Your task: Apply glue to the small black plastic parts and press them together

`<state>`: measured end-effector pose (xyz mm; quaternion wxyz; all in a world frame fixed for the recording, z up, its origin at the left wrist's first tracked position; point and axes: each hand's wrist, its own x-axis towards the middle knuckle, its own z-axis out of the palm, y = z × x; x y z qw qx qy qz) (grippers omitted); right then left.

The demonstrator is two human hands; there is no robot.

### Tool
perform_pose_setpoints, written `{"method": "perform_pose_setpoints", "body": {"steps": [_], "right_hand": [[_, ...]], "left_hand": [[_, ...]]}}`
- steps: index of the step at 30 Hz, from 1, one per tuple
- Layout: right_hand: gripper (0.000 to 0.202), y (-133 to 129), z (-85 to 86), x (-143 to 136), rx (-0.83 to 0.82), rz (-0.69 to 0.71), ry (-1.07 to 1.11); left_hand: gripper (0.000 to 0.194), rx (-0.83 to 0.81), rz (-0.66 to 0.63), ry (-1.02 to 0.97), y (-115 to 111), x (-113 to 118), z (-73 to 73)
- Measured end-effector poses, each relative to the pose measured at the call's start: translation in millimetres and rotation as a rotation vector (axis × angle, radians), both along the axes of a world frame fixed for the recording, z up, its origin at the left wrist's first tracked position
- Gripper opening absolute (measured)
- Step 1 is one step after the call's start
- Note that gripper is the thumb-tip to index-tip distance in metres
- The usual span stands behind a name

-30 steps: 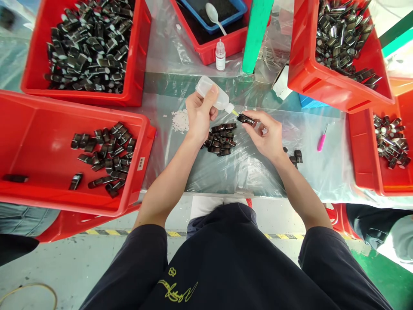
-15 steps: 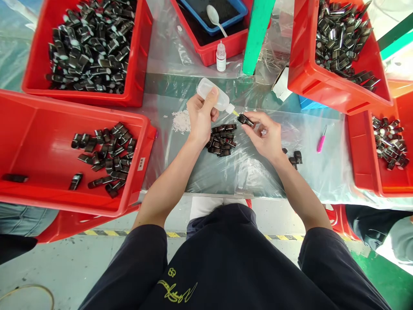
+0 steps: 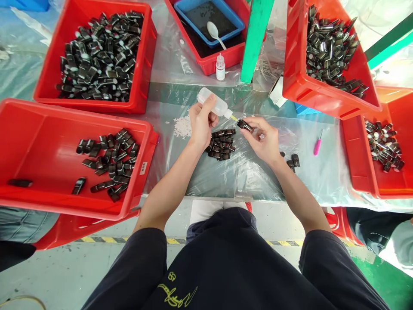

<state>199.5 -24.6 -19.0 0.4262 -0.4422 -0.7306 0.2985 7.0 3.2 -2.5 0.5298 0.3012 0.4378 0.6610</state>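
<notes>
My left hand (image 3: 202,125) is closed round a translucent squeeze bottle (image 3: 219,104), tilted with its thin yellowish nozzle pointing down to the right. The nozzle's tip is at the near end of a glossy black part (image 3: 245,125); whether it touches I cannot tell. Thumb and fingers of my right hand (image 3: 263,137) pinch that part above the plastic-covered table. Just below the bottle lies a pile of similar black parts (image 3: 222,145). Left of my left hand is a heap of small white pieces (image 3: 183,126). A few black parts (image 3: 293,162) lie beside my right forearm.
Red bins of black parts stand at the left (image 3: 150,142), back left (image 3: 137,103), back right (image 3: 322,97) and right (image 3: 358,168). A green post (image 3: 256,43) rises behind my hands, near a small dropper bottle (image 3: 220,69). A pink-handled tool (image 3: 317,146) lies right.
The whole view has shifted slightly. Both hands keep their grips, with the bottle's nozzle still at the black part.
</notes>
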Motion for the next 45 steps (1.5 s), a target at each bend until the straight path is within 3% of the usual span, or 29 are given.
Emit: {"method": "perform_pose_setpoints", "body": {"steps": [8,12,19,27,30,33,37,41,45], "right_hand": [[0.032,-2.2,4.9,0.2,0.02,0.032,-0.042],[0.028,-6.2,6.1,-5.1,0.046,0.177,-0.149],[0.026,-10.6,-0.1,-13.8,0.035,0.347,-0.289],[0.028,-5.8,-1.0,-14.1,0.046,0.177,-0.169],[0.03,-4.3,7.8,-11.1,0.103,0.094,-0.201],[0.029,-8.7,25.6,4.9,0.12,0.094,-0.352],[0.027,-19.5,46.9,55.1,0.058,0.159,-0.69],[0.025,-31.1,57.9,112.0,-0.015,0.092,-0.864],[0.03,-48.7,65.2,133.9,-0.096,-0.009,-0.944]], "left_hand": [[0.045,-0.11,-0.058,-0.283,1.6,-8.8,15.3],[0.05,-0.255,-0.059,-0.43,1.5,-11.7,25.2],[0.048,-0.29,-0.03,-0.669,-1.8,-13.6,30.2],[0.041,-0.238,-0.11,-0.824,-1.5,-18.9,26.3],[0.039,-0.191,-0.148,-0.856,-0.7,-20.4,22.7],[0.039,-0.163,-0.156,-0.843,0.4,-20.6,19.3],[0.039,-0.156,-0.164,-0.829,2.5,-19.2,16.3],[0.037,-0.161,-0.197,-0.821,0.4,-17.4,16.7],[0.042,-0.176,-0.198,-0.795,-2.0,-15.9,18.5]]}}
